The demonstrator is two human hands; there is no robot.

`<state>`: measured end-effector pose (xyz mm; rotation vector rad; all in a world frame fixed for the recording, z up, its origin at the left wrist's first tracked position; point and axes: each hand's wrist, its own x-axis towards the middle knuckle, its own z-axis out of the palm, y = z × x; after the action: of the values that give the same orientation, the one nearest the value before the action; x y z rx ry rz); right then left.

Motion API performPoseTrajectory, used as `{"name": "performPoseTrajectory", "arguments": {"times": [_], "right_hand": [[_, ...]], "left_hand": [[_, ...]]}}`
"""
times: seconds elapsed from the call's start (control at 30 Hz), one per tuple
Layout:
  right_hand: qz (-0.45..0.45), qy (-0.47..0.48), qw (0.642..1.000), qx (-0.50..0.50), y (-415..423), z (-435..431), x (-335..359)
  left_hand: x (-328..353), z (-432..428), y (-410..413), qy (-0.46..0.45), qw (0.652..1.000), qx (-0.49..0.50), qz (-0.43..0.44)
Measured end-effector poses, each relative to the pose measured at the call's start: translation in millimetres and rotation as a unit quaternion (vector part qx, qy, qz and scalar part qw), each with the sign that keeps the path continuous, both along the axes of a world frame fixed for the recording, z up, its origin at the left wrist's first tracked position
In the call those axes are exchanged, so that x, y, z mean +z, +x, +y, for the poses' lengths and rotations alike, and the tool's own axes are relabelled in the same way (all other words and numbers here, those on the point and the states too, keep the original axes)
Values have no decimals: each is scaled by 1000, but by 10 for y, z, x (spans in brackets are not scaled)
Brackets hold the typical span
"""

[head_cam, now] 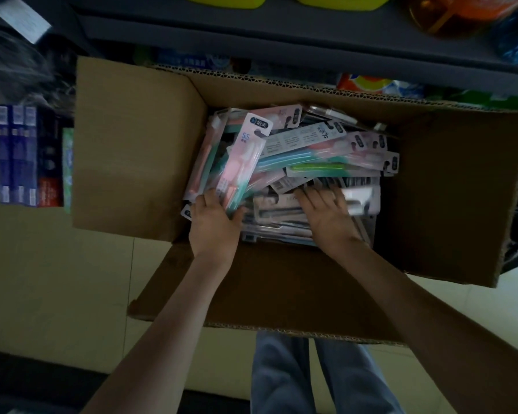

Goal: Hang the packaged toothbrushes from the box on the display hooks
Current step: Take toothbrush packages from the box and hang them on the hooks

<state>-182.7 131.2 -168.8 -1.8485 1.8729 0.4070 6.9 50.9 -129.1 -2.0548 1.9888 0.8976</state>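
Cardboard box: on the tiled floor, all four flaps folded outward, standing against the foot of a dark shelf unit.

Packaged toothbrushes: loose heap inside the box, filling it from the left wall towards the middle. Packs lie crisscrossed, most with their hang-tab ends towards the box's far right corner. Pink, teal, blue and green handles show through the blisters.

Held bundle: several pink-and-teal packs, tilted up along the box's left wall, tab ends pointing to the far edge.

Left hand: at the box's near edge, fingers curled round the lower ends of the held bundle.

Right hand: palm down on dark packs near the box's near edge, fingers straight and slightly apart, gripping nothing.

Toothpaste cartons: blue and red, upright on a low shelf left of the box.

Legs in jeans: below the near flap.
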Motion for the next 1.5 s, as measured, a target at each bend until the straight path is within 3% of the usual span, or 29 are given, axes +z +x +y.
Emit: {"name": "performPoseTrajectory", "arguments": {"times": [0.17, 0.3, 0.33, 0.4, 0.47, 0.53, 0.63, 0.83, 1.03, 1.1, 1.17, 1.3, 1.33, 1.5], "right_hand": [[42, -12, 995, 88, -132, -47, 16], [12, -34, 997, 66, -178, -28, -120], [-12, -35, 999, 39, -163, -18, -118], [-60, -53, 991, -111, -100, 1, -77], [-48, -126, 937, -322, -4, 20, -41], [-85, -90, 849, -514, 84, -51, -54], [-181, 4, 758, -627, 221, -253, -138], [-178, -2, 676, -715, 251, -572, -290], [-183, -1, 649, -738, 88, -509, -170], [-201, -42, 658, -724, 44, -419, 87], [-223, -93, 694, -678, 34, -288, 496], [-223, -114, 831, -496, 73, 31, 1541], [-217, -123, 851, -462, 67, 82, 1814], [-222, -227, 881, -350, -4, 53, 3217]], "left_hand": [[0, -4, -23, 6, 1000, -4, -16], [-12, -12, -29, 10, 1000, -17, -23], [-15, -11, -27, 10, 999, -19, -24], [-19, -4, -23, 7, 999, -20, -28], [-24, 3, -31, 4, 999, -22, -32], [-29, 6, -43, 3, 999, -27, -36], [-35, 12, -47, 9, 998, -39, -43], [-21, -18, -77, 16, 995, -74, -69], [161, 51, -161, 21, 995, -84, -52], [329, 59, -206, 24, 994, -98, -48], [599, 72, -259, 31, 993, -105, -39], [1410, 161, -357, 25, 993, -118, -16], [1647, 184, -373, 23, 993, -114, -6], [2917, 215, -489, 14, 993, -55, 104]]}}
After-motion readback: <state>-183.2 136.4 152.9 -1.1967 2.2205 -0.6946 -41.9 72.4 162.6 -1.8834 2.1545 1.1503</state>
